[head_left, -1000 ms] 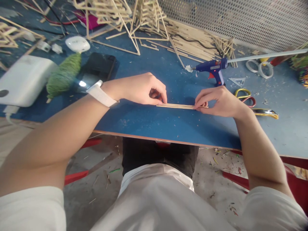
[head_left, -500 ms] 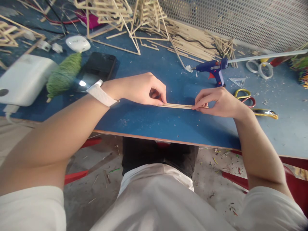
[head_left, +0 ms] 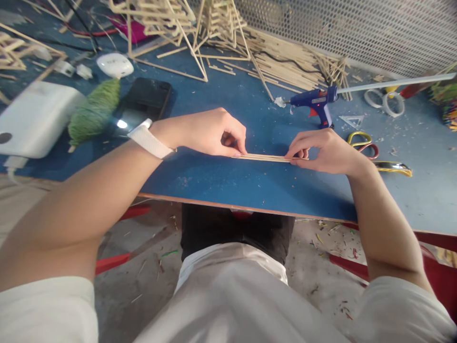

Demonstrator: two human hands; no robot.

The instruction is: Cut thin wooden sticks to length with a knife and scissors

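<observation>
Thin wooden sticks (head_left: 266,157) lie side by side, level with the blue tabletop near its front edge. My left hand (head_left: 223,135) pinches their left end between thumb and fingertips. At the other end, my right hand (head_left: 317,151) is closed on the sticks, thumb below and fingers above. A short stretch of the sticks shows between the hands; how many there are I cannot tell. Beyond my right hand is a blue glue gun (head_left: 317,100) lying on its side. Scissors (head_left: 362,143) with yellow and red handles lie just right of that hand.
Stick frames (head_left: 171,38) stand at the back, beside a pile of loose sticks (head_left: 285,62) along a perforated metal screen (head_left: 350,28). On the left are a white power bank (head_left: 39,119), green yarn (head_left: 94,112) and a dark phone (head_left: 146,102). Rolls of tape (head_left: 393,104) lie at right.
My right fingers have shifted slightly on the sticks. The left hand keeps its pinch, and the sticks stay in nearly the same place.
</observation>
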